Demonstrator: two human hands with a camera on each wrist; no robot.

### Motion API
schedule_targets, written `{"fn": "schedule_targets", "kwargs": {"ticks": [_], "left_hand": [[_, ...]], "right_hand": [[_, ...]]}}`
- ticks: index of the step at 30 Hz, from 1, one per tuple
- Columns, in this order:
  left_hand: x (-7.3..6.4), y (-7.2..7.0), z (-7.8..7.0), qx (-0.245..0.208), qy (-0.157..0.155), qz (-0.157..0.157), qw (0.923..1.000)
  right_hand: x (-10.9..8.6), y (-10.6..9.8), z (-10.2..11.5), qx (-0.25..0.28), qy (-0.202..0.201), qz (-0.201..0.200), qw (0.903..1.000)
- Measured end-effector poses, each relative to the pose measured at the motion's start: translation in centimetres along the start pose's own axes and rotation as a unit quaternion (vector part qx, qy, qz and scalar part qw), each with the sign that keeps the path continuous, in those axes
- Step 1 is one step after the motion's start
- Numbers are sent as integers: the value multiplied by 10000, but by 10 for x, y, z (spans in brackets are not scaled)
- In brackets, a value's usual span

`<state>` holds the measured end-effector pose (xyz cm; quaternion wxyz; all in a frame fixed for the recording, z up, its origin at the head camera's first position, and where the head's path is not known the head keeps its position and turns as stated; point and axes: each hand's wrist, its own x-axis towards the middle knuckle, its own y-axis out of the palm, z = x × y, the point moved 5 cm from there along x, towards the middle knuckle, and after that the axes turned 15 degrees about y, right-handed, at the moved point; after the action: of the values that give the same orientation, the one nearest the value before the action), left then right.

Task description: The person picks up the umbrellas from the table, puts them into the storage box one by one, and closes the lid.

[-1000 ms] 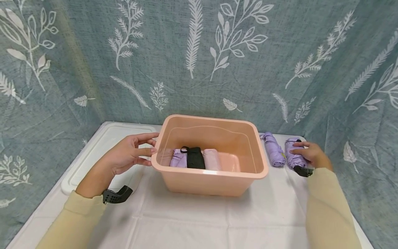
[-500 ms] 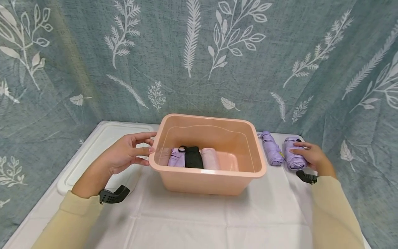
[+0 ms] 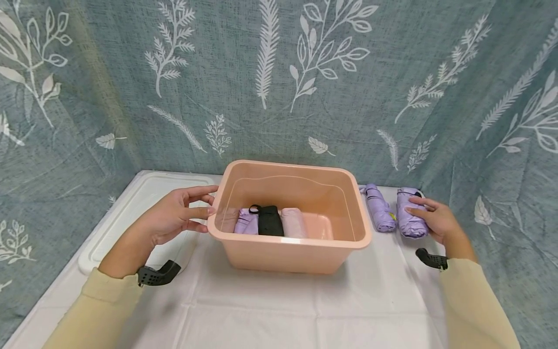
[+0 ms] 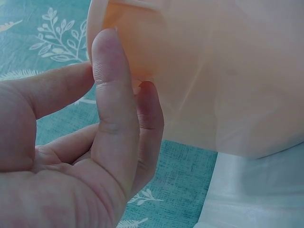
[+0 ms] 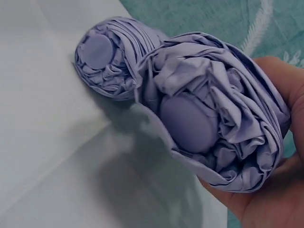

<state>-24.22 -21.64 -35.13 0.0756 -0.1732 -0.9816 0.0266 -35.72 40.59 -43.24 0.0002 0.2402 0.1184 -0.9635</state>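
Blue-green curtain point(image 3: 244, 126) with white leaf prints round the back and sides; white cloth on table point(image 3: 261, 310), a few creases. Peach tub point(image 3: 289, 258) mid-table, upright, lidless. Inside, in a row from its left end: dusky pink bundle point(image 3: 228, 220), purple bundle point(image 3: 247, 223), black bundle point(image 3: 270, 222) with a loop on top, pale pink bundle point(image 3: 294, 223). Bare tub floor shows right of these. White lid point(image 3: 135, 218) flat on table, left of tub, partly under left arm.

Left hand point(image 3: 176, 215) at tub's left end, fingers spread and fairly straight, tips touching the rim and outer wall. Right hand point(image 3: 438, 220) grips held umbrella point(image 3: 410, 215), purple, rolled up, right of tub; thumb and fingers round it. Right wrist view: its near end looks tipped up over a shadow; cannot tell if the far end touches the table. Other umbrella point(image 3: 380, 209), also purple and rolled, lies on table between tub and held umbrella, yellow bit on its side. Pale yellow sleeves point(image 3: 91, 310), black band point(image 3: 159, 275) on each wrist.
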Motion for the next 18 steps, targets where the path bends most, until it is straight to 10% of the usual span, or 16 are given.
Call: {"fn": "schedule_targets", "kwargs": {"ticks": [18], "left_hand": [[0, -1, 2, 9, -40, -37, 10000]], "right_hand": [[-33, 22, 13, -81, -207, -224, 9995]]}}
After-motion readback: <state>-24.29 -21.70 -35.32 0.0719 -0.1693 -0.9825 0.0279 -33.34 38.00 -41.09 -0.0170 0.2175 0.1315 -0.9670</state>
